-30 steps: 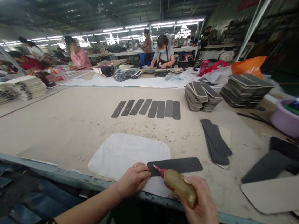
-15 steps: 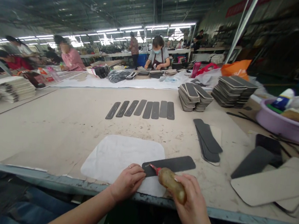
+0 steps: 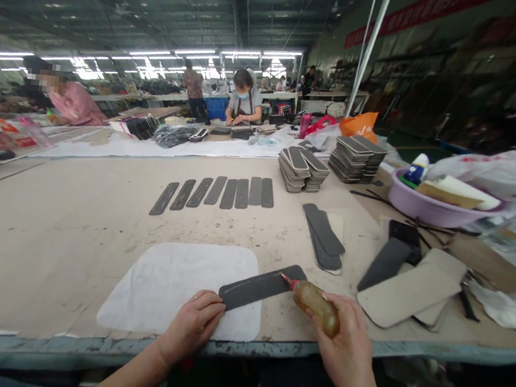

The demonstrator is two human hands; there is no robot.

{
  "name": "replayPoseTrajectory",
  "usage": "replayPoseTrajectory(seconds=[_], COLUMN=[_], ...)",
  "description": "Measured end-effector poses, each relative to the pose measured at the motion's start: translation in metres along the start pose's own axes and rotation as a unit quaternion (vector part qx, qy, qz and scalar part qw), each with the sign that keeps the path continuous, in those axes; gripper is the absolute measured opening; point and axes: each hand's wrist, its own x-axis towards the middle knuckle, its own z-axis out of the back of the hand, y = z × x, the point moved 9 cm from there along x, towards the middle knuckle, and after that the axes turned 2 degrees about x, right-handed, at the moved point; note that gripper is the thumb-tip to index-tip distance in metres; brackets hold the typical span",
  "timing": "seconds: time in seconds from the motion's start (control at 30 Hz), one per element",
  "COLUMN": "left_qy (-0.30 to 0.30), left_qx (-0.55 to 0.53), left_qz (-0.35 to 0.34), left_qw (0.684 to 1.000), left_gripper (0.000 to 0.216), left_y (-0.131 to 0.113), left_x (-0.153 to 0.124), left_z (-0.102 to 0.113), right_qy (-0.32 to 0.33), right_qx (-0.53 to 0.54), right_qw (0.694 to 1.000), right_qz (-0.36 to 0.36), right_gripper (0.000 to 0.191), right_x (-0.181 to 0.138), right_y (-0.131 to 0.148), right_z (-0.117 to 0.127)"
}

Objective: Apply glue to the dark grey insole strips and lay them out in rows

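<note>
My right hand [image 3: 348, 336] is wrapped round a squeeze glue bottle [image 3: 318, 307] with brownish contents and a red nozzle. The nozzle's tip meets a dark grey strip [image 3: 253, 288] with rounded corners, near its right end. A thin wet-looking line runs along the strip's upper edge. At the strip's left end, my left hand [image 3: 195, 321] grips the corner, fingers together. Beneath the strip lies a white sheet [image 3: 162, 281] at the table's near edge. Farther up, several dark strips [image 3: 212, 192] lie in a row with faint outlines on them.
Right of centre are loose dark pieces [image 3: 327, 236] and beige panels [image 3: 407, 296]. Behind them stand stacks of edged strips [image 3: 303, 170] and a purple basin [image 3: 439, 208] holding a bottle. Across the table, a co-worker [image 3: 245, 101] handles pieces; another in pink [image 3: 77, 103] sits left.
My right hand has moved the bottle's nozzle from the strip's left end to near its right end, leaving a line. My left hand stays at the left corner. The view has turned right.
</note>
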Motion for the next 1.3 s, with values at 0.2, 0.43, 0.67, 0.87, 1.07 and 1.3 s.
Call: replayPoseTrajectory(seconds=[0.2,0.43,0.67,0.87,1.07,1.3], left_qy=[0.005,0.003,-0.001,0.002,0.004,0.003], left_qx=[0.000,-0.001,-0.009,-0.008,-0.009,-0.007], left_qz=[-0.002,0.001,0.023,0.025,0.023,0.013], left_qw=[1.000,1.000,1.000,1.000,1.000,1.000], left_gripper=[0.019,0.020,0.017,0.016,0.015,0.016], left_y=[0.001,0.001,0.004,0.002,0.001,-0.002], left_x=[-0.001,0.000,-0.004,-0.002,-0.001,0.000], left_z=[-0.002,-0.002,-0.003,-0.001,-0.001,0.000], right_qy=[-0.044,-0.054,0.034,0.112,0.149,0.170], right_qx=[-0.054,-0.043,0.134,0.182,0.191,0.195], right_qw=[0.998,0.998,0.990,0.977,0.970,0.966], right_qz=[-0.010,-0.011,-0.003,0.016,0.017,0.010], right_gripper=[0.029,0.032,0.028,0.027,0.026,0.028], right_x=[0.003,0.001,0.000,-0.010,-0.011,-0.021], right_y=[-0.015,-0.007,0.041,0.062,0.071,0.072], right_z=[0.014,0.016,-0.017,-0.057,-0.072,-0.063])
